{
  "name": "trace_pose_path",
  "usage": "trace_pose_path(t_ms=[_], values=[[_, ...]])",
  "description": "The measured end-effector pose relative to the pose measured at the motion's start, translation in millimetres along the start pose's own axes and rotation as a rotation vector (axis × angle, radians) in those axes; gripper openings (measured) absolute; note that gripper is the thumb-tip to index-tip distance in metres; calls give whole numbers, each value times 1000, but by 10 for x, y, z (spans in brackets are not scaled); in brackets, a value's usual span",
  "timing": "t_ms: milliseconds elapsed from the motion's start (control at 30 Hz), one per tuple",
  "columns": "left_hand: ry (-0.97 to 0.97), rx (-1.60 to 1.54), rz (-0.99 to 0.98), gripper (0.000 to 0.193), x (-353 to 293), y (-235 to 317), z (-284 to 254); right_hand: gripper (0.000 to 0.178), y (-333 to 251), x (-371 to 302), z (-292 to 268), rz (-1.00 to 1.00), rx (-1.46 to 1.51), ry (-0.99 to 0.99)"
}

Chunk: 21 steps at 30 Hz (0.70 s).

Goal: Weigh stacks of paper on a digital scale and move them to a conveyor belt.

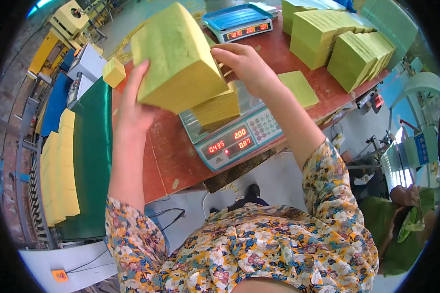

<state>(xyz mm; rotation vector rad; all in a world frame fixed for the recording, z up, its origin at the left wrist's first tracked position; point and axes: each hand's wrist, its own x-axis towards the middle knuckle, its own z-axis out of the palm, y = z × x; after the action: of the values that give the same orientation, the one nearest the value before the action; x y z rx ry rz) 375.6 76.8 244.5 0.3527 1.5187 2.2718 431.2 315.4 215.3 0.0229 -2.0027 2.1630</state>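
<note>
A thick stack of yellow paper (178,53) hangs tilted above the table, raised over a scale. My left hand (134,105) grips its left side, thumb on the face and fingers underneath. At its right edge my right hand (247,66) has bent fingers pressed against the sheets, the fingertips partly hidden behind the stack. Below it, a smaller yellow paper stack (220,110) rests on the digital scale (230,146), partly covered by the raised one. Red digits glow on the scale's panel.
Tall yellow paper stacks (318,39) stand at the red table's far right, near a flat yellow-green pile (298,89). A second scale with a blue tray (235,17) is behind. Leftward, a green belt (90,161) carries yellow stacks (61,171). Another person's hand (405,195) shows lower right.
</note>
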Motion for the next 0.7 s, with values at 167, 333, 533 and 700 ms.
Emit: trace_pose_path(t_ms=[167, 333, 533, 700], values=[[117, 56, -106, 59, 291, -128, 202, 41, 341, 258, -261, 83, 60, -16], [97, 124, -151, 59, 421, -250, 157, 38, 471, 226, -329, 139, -8, 46], [68, 115, -155, 58, 495, -280, 155, 38, 493, 180, -357, 159, 0, 59], [91, 218, -135, 62, 427, -303, 161, 36, 561, 209, -297, 104, -12, 90]])
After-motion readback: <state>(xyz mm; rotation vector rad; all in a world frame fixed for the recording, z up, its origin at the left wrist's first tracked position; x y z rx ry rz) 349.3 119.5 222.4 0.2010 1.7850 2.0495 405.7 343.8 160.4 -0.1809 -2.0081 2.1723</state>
